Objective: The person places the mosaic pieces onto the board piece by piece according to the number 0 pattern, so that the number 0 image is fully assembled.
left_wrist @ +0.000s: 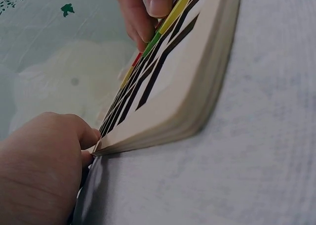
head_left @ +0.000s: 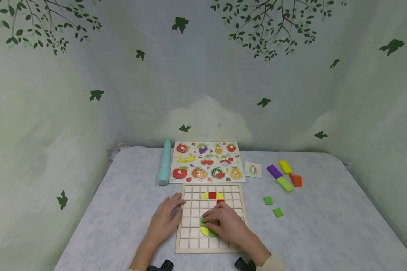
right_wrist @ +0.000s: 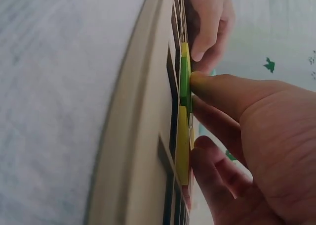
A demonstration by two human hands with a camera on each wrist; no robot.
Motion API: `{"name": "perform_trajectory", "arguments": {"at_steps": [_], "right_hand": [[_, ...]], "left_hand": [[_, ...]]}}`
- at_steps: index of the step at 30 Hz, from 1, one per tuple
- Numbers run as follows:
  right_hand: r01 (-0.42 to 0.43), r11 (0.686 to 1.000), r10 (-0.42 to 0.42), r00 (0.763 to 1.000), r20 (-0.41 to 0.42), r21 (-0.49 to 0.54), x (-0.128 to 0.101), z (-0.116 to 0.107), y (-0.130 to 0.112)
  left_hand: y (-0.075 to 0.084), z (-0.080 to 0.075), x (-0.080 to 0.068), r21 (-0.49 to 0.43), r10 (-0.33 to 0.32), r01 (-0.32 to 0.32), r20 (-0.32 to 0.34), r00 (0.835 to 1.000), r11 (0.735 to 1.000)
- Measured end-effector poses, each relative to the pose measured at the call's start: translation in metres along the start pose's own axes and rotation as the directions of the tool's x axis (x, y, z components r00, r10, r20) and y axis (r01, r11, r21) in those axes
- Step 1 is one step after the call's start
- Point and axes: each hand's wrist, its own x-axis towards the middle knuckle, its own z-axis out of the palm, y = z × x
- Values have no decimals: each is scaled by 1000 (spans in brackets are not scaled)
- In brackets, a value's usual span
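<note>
Right hand [head_left: 224, 222] presses straight fingertips on green tile [right_wrist: 184, 81]; left hand [head_left: 166, 218], fingers seemingly relaxed, steadies grid board's [head_left: 190, 241] edge

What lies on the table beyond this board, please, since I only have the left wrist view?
Observer: A fruit puzzle lies just past the grid board.
Operator: Are any loose pieces nearby?
Observer: Yes, two small green squares lie to the right of the board, apart from it.
Operator: And which hand is on the board's left edge?
Observer: The left hand rests there; the right hand presses on the green and yellow pieces.
</note>
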Motion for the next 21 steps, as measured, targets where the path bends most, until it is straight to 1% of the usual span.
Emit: {"name": "perform_trajectory", "arguments": {"at_steps": [4, 10, 12, 16, 21], "right_hand": [[8, 1000, -8, 1000, 2, -20, -3, -2, -1], [-10, 999, 11, 999, -39, 35, -14, -7, 0], [-27, 999, 29, 998, -50, 39, -18, -11, 1], [-74, 997, 75, 995, -70, 15, -30, -21, 4], [-140, 990, 137, 984, -116, -19, -44, -34, 10]], "left_hand": [[2, 0, 0, 2, -3, 3, -2, 1000, 1000], [3, 1, 0, 3, -6, 6, -3, 1000, 1000], [3, 0, 0, 1, 1, -1, -8, 1000, 1000], [3, 3, -1, -3, 5, -5, -14, 1000, 1000], [0, 2, 1, 4, 17, -17, -25, 1000, 1000]]}}
